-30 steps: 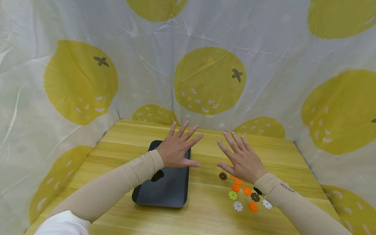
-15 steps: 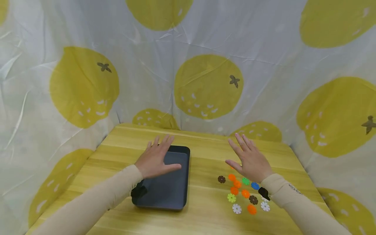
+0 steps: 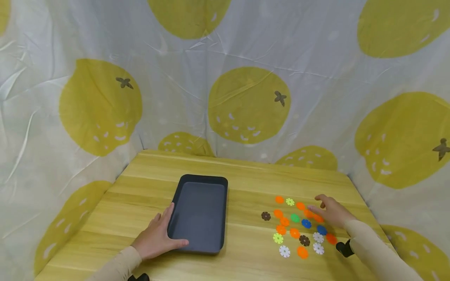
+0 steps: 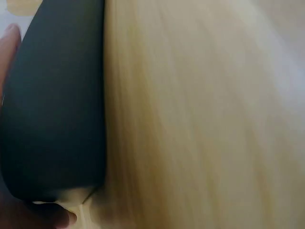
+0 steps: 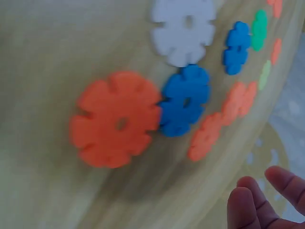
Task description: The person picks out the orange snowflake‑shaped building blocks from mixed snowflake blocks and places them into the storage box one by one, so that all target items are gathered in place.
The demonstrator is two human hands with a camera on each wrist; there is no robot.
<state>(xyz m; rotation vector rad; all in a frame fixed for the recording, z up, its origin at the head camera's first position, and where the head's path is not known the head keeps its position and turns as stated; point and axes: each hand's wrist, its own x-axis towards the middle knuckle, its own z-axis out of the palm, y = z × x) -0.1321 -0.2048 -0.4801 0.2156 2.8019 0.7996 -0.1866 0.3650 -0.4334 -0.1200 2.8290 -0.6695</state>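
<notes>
A dark grey rectangular tray [image 3: 202, 218] lies on the wooden table, left of centre. My left hand [image 3: 154, 238] is at its near left corner, fingers along the left side and thumb stretched across the near rim. In the left wrist view the tray's dark wall [image 4: 57, 105] fills the left part, a fingertip [image 4: 12, 36] beside it. On the right, my right hand [image 3: 332, 212] hovers with loosely bent fingers over the far right of several notched plastic discs. An orange disc [image 5: 105, 114] and a blue disc [image 5: 190, 93] lie flat, apart from its fingers [image 5: 242, 207].
The flower-shaped discs are scattered in orange, blue, white, brown, green and yellow-green, including a brown disc [image 3: 266, 216] nearest the tray. Bare wood [image 3: 242, 218] separates tray and discs. A lemon-print cloth [image 3: 246, 47] hangs behind and at both sides.
Both hands have come down from raised, spread positions. The left hand has moved left and nearer, to the tray's corner; the right has moved right, over the discs. More discs show now.
</notes>
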